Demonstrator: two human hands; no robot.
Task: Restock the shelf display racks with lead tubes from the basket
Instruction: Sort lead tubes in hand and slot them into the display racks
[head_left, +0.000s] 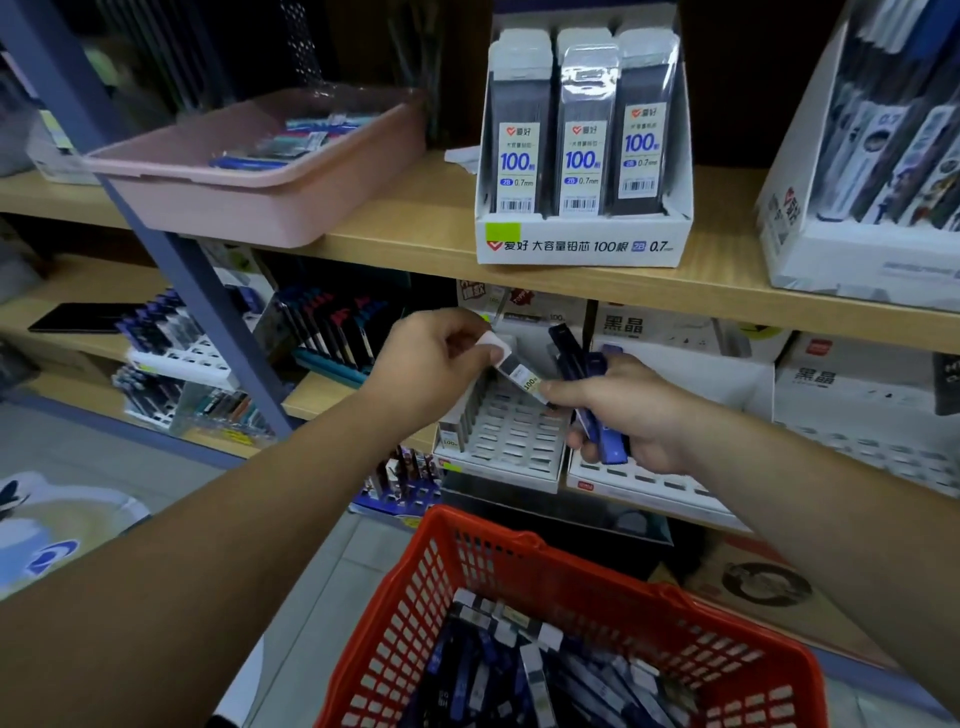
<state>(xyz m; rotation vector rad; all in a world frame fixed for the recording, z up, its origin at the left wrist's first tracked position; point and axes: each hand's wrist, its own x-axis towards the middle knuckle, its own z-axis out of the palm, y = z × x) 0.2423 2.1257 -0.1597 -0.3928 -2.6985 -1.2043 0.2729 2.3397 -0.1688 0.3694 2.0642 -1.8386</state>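
A red plastic basket (519, 566) at the bottom holds several lead tubes (535, 670). On the lower shelf stands a white slotted display rack (511, 441), with a few tubes along its left side. My left hand (431, 364) pinches the white top end of a grey lead tube (519, 371) above the rack. My right hand (639, 410) touches that tube's lower end with its fingertips and grips a bundle of blue lead tubes (592, 395).
A second white rack (649, 480) sits to the right on the same shelf. On the upper wooden shelf (410, 228) stand a box of 100-piece 0.7 mm lead packs (582, 150) and a pink tray (249, 176). A blue shelf post (171, 249) runs on the left.
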